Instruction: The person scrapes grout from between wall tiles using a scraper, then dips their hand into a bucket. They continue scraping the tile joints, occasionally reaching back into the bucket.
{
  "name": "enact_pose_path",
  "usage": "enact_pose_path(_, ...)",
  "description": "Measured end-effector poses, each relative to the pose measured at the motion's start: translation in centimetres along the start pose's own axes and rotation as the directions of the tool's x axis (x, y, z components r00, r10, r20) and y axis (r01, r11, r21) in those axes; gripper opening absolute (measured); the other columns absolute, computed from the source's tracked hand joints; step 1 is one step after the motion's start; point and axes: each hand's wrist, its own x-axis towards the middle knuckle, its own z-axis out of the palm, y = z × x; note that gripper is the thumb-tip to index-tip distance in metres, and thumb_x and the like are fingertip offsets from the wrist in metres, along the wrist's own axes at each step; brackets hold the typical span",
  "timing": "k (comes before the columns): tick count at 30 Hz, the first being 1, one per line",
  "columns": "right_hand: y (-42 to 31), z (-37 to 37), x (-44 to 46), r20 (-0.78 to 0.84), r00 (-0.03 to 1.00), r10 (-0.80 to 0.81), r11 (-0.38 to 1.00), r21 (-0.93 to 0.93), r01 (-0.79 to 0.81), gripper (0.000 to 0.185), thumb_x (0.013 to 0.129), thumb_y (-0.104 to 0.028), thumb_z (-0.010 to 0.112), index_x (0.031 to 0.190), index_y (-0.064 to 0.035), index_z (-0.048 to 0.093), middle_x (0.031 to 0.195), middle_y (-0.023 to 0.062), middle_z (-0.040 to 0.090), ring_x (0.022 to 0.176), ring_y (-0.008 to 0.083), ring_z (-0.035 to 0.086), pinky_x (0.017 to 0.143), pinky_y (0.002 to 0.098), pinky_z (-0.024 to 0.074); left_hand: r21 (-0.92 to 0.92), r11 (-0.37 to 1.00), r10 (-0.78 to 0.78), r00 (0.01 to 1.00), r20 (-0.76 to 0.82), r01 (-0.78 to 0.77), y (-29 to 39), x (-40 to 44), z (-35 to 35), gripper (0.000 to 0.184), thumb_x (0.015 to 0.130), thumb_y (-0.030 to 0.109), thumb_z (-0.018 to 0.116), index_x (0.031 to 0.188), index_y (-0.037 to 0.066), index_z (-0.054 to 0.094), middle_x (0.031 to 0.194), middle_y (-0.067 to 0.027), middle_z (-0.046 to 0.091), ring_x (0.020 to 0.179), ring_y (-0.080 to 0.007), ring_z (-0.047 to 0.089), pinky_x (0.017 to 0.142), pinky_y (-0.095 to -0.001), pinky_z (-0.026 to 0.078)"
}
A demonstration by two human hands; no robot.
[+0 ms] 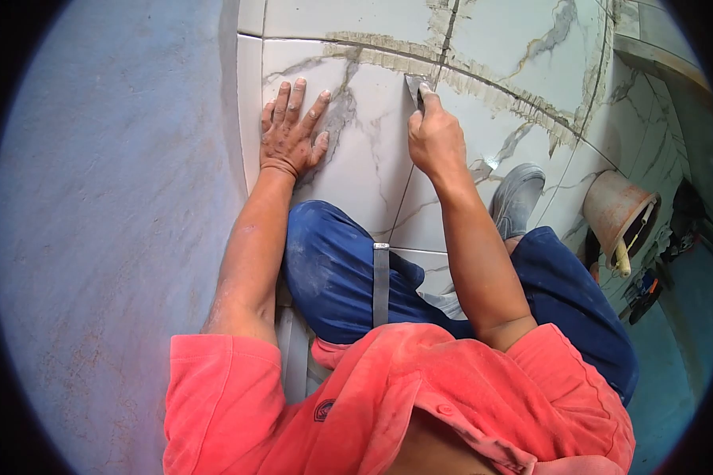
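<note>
My left hand (293,134) lies flat with its fingers spread on a white marbled tile (372,119), near the blue wall. In my right hand (436,134) is a small scraper (414,89), its metal blade against the tile just below a dark joint line (404,53). Greyish paste (515,99) is smeared in short strokes along both sides of the joints. My right fingers wrap round the scraper and hide most of its handle.
A blue wall (119,198) runs down the left side. At the right, a dirty bucket (610,207) lies tilted with a pale handle sticking out. My shoe (519,198) rests on the tiles. Dark items and tools (646,293) lie beyond the bucket.
</note>
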Motion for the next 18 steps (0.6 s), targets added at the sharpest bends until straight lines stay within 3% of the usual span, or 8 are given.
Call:
enact_pose_path(5, -3.1, 0.5, 3.2, -0.005, 0.998, -0.058, 0.998, -0.039, 0.058, 0.051, 0.093, -0.019, 0.047, 0.141, -0.0024, 0.050, 0.096, 0.0290, 0.069, 0.091, 0.0458, 0.067, 0.084, 0.0544, 0.0519, -0.042, 0.999, 0.025, 0.996, -0.083, -0.028, 0.0, 0.2, 0.0, 0.082, 0.079, 0.044, 0.059, 0.156, 0.039, 0.031, 0.166, -0.0075, 0.018, 0.153, -0.0279, 0.013, 0.121, -0.0469, 0.013)
enact_pose_path(10, -3.0, 2.1, -1.0, 0.018, 0.992, -0.122, 0.992, -0.021, 0.123, 0.052, 0.093, -0.016, 0.048, 0.142, -0.0011, 0.049, 0.098, 0.0267, 0.069, 0.089, 0.0445, 0.068, 0.081, 0.0541, 0.0533, -0.022, 1.000, -0.001, 0.999, -0.033, 0.000, 0.0, 0.1, -0.1, 0.081, 0.080, 0.045, 0.059, 0.156, 0.039, 0.031, 0.167, -0.0077, 0.017, 0.153, -0.0284, 0.014, 0.120, -0.0478, 0.012)
enact_pose_path(14, -4.7, 0.8, 2.4, 0.003, 0.999, -0.040, 0.999, -0.003, 0.040, 0.054, 0.093, -0.017, 0.048, 0.144, -0.0007, 0.047, 0.094, 0.0275, 0.068, 0.087, 0.0450, 0.068, 0.080, 0.0557, 0.0531, -0.019, 1.000, 0.019, 0.998, -0.064, -0.020, -0.1, 0.2, 0.1, 0.083, 0.079, 0.046, 0.059, 0.156, 0.039, 0.030, 0.167, -0.0075, 0.016, 0.153, -0.0284, 0.014, 0.120, -0.0479, 0.012)
enact_pose_path(18, -3.6, 2.5, -0.5, 0.065, 0.996, -0.057, 0.998, -0.025, 0.059, 0.053, 0.094, -0.019, 0.049, 0.143, -0.0004, 0.047, 0.094, 0.0268, 0.068, 0.087, 0.0452, 0.067, 0.080, 0.0560, 0.0531, 0.001, 1.000, 0.002, 1.000, -0.019, -0.002, -0.1, 0.3, -0.1, 0.083, 0.081, 0.047, 0.059, 0.157, 0.041, 0.027, 0.167, -0.0075, 0.015, 0.154, -0.0279, 0.012, 0.120, -0.0481, 0.012)
